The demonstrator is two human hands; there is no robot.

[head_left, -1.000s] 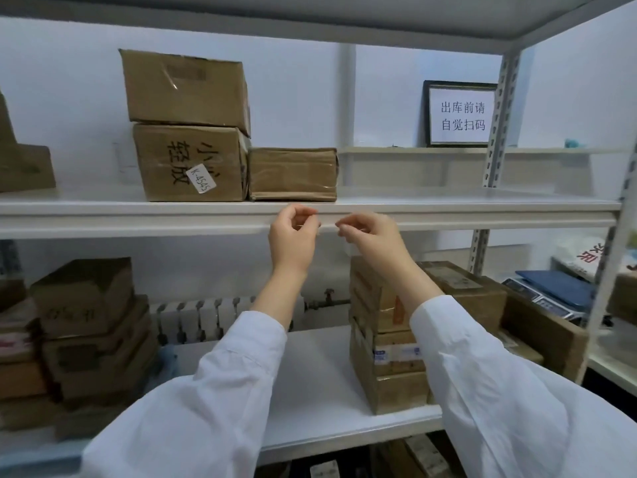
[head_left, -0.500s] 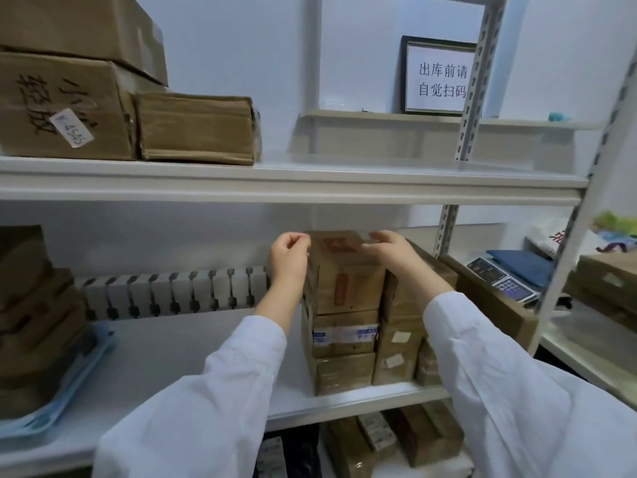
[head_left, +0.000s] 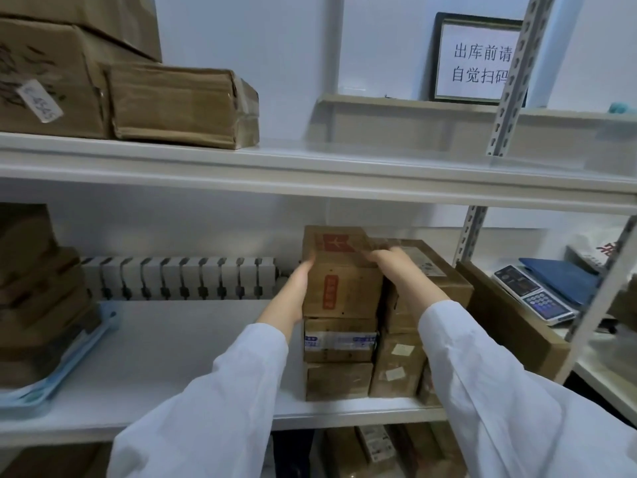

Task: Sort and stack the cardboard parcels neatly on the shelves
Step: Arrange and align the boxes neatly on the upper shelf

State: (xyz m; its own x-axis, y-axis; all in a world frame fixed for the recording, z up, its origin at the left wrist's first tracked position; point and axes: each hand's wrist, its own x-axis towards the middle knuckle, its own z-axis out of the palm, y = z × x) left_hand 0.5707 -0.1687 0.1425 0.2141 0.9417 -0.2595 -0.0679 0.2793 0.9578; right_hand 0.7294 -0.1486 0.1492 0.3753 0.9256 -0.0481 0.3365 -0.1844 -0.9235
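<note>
Top parcel (head_left: 341, 270) caps a 3-high stack (head_left: 339, 360) at the right of the middle shelf (head_left: 172, 339), left hand (head_left: 296, 288) flat on its left face with fingers straight, right hand (head_left: 393, 267) curled over its top-right edge; likely stiff, light, so clamp opposite side faces.

"出库前请 自觉扫码" is printed on the framed sign (head_left: 477, 60) on the ledge (head_left: 379, 102); "4545" is written on a tag (head_left: 39, 101) stuck to the box (head_left: 62, 63) at the upper shelf's (head_left: 310, 160) left edge; the red labels (head_left: 331, 292) on the top parcel (head_left: 348, 270) cannot be read.
</note>
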